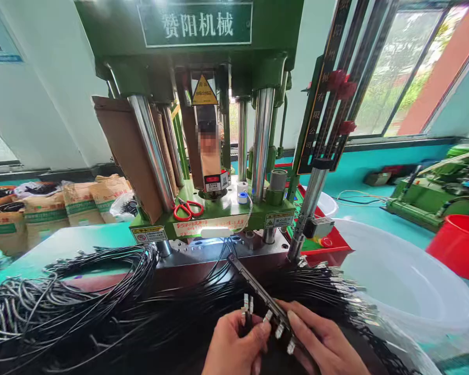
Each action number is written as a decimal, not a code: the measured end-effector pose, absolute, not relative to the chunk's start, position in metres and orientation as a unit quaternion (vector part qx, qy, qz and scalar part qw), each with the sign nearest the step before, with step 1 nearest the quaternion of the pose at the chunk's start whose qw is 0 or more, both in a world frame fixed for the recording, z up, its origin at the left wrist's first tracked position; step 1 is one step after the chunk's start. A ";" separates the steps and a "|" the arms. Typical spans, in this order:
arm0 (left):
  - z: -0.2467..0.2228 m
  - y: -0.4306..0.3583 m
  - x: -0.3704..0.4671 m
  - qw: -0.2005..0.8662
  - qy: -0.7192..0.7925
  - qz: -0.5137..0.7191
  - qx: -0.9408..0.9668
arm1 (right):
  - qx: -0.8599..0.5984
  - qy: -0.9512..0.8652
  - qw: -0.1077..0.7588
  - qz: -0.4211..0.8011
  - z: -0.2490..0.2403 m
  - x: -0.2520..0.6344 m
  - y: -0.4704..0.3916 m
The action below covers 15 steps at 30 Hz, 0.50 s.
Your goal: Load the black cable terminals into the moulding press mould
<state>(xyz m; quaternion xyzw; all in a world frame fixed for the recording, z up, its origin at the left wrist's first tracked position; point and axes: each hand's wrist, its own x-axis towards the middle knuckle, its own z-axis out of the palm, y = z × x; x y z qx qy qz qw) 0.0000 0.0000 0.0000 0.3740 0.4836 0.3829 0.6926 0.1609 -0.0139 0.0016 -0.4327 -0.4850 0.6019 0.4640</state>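
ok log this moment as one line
left hand: pinching cable connectors | right hand: holding black fixture bar | cable pile: in front of green press | scissors: on press

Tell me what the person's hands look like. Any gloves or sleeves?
Both hands are bare. The left hand and the right hand wear no gloves, and no rings or watch show. The nails are short and plain. No sleeves show; the picture cuts off at the wrists, so whatever is worn further up is out of view.
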 end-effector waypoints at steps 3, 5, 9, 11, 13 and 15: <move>0.001 -0.001 -0.001 0.689 0.482 0.385 0.380 | -0.440 -0.485 0.467 0.595 0.001 0.160 -0.014; 0.000 -0.001 -0.002 0.687 0.485 0.383 0.384 | -0.444 -0.490 0.465 0.589 0.001 0.160 -0.014; 0.000 -0.001 -0.002 0.687 0.486 0.375 0.389 | -0.444 -0.500 0.463 0.582 0.002 0.160 -0.015; 0.000 0.000 -0.002 0.690 0.482 0.372 0.392 | -0.445 -0.502 0.462 0.579 0.003 0.159 -0.015; 0.000 0.000 -0.002 0.691 0.480 0.369 0.395 | -0.452 -0.507 0.456 0.575 0.004 0.159 -0.015; 0.000 0.001 -0.002 0.692 0.481 0.367 0.394 | -0.458 -0.514 0.449 0.569 0.002 0.160 -0.015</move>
